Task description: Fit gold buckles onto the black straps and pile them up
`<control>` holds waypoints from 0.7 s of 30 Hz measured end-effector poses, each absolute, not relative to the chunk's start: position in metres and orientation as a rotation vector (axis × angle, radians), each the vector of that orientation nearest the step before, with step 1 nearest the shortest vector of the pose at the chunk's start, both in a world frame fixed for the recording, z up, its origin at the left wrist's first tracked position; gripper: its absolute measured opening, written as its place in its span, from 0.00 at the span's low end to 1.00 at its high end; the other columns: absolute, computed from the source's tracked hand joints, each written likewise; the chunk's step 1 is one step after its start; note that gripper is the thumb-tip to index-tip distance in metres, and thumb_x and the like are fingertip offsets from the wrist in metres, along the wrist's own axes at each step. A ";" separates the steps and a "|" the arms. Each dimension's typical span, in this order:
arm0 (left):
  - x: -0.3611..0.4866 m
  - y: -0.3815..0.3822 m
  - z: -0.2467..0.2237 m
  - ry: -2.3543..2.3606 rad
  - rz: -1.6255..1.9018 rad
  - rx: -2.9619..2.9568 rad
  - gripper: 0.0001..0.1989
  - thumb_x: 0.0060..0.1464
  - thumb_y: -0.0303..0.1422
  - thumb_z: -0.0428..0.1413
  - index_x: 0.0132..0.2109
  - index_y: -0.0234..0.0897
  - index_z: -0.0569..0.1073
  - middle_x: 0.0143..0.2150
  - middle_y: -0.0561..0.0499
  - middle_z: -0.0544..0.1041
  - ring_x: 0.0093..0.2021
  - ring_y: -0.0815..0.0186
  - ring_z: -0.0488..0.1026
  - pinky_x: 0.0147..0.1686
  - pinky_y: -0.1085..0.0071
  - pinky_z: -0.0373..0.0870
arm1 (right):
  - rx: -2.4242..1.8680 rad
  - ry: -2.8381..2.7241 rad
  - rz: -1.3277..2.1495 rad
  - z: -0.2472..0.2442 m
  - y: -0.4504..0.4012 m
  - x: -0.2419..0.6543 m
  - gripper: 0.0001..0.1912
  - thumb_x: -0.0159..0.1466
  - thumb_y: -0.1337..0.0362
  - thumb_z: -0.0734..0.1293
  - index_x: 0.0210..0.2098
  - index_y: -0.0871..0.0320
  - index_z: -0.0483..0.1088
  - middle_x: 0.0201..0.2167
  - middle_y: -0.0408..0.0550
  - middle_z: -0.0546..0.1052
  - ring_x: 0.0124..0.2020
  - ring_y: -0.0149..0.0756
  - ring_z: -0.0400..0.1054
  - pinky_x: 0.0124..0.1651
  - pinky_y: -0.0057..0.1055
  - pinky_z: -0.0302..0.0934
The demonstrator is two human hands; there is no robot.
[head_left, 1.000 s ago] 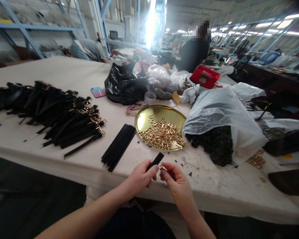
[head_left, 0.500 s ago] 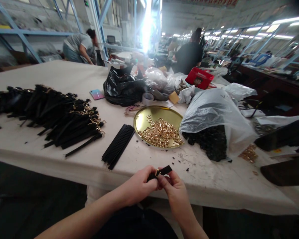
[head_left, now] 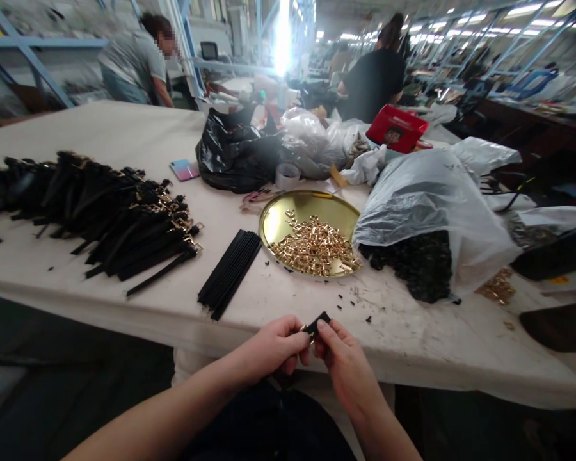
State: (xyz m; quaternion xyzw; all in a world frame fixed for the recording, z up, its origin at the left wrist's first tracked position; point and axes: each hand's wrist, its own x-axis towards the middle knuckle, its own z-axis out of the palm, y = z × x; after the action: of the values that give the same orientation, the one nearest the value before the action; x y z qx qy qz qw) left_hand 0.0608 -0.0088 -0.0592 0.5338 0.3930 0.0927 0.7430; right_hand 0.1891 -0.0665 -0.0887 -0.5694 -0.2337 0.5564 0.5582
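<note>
Just off the table's front edge, a black strap (head_left: 322, 317) with a small gold buckle (head_left: 309, 331) is between my two hands. My left hand (head_left: 279, 346) is closed, thumb and forefinger pinching at the buckle. My right hand (head_left: 342, 353) is closed on the strap's end, its thumb on top. Beyond the hands, a round gold tray (head_left: 274, 221) bears a heap of gold buckles (head_left: 312, 246). Left of the tray lies a bundle of plain black straps (head_left: 229, 272). A large pile of black straps with buckles (head_left: 115, 218) spreads on the left.
A clear plastic bag (head_left: 427, 198) spills small black pieces (head_left: 420, 262) right of the tray. Behind stand a black plastic bag (head_left: 235, 153), a tape roll (head_left: 287, 174), a phone (head_left: 184, 169) and a red packet (head_left: 396, 128). Two people (head_left: 137, 64) are farther off.
My right thumb has moved onto the strap's end, and less of the strap shows past the buckle. The camera's view has shifted slightly.
</note>
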 end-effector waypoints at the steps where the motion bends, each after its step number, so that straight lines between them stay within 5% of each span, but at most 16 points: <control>1: 0.063 -0.010 -0.060 0.883 0.227 1.159 0.08 0.51 0.36 0.48 0.31 0.35 0.61 0.23 0.57 0.69 0.15 0.78 0.58 0.14 0.81 0.51 | -1.359 -0.568 1.287 -0.089 -0.066 0.189 0.15 0.54 0.52 0.66 0.22 0.57 0.62 0.16 0.37 0.61 0.20 0.30 0.55 0.25 0.28 0.52; 5: 0.066 -0.014 -0.062 0.908 0.316 1.143 0.10 0.51 0.38 0.48 0.31 0.35 0.61 0.23 0.56 0.69 0.14 0.78 0.57 0.14 0.80 0.52 | -1.437 -0.673 1.120 -0.091 -0.067 0.188 0.15 0.57 0.53 0.64 0.22 0.57 0.63 0.18 0.38 0.62 0.22 0.29 0.56 0.27 0.27 0.53; 12: 0.061 -0.014 -0.060 0.819 0.291 1.162 0.12 0.51 0.40 0.49 0.32 0.34 0.63 0.22 0.57 0.67 0.15 0.78 0.58 0.16 0.80 0.53 | -1.183 -0.384 1.481 -0.087 -0.065 0.186 0.15 0.52 0.53 0.68 0.22 0.57 0.63 0.16 0.37 0.62 0.18 0.28 0.57 0.24 0.27 0.54; 21: 0.061 -0.029 -0.066 0.879 0.313 1.176 0.12 0.51 0.41 0.48 0.30 0.36 0.60 0.20 0.58 0.66 0.14 0.78 0.57 0.14 0.80 0.53 | -1.578 -1.073 0.928 -0.080 -0.082 0.194 0.09 0.55 0.57 0.65 0.25 0.57 0.65 0.21 0.42 0.67 0.24 0.34 0.61 0.29 0.30 0.56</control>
State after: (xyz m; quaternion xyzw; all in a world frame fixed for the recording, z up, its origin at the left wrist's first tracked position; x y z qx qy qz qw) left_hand 0.0610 -0.0289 -0.0665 0.5344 0.3993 0.1421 0.7313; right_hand 0.1936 -0.0818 -0.0805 -0.6491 -0.4415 0.3815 0.4881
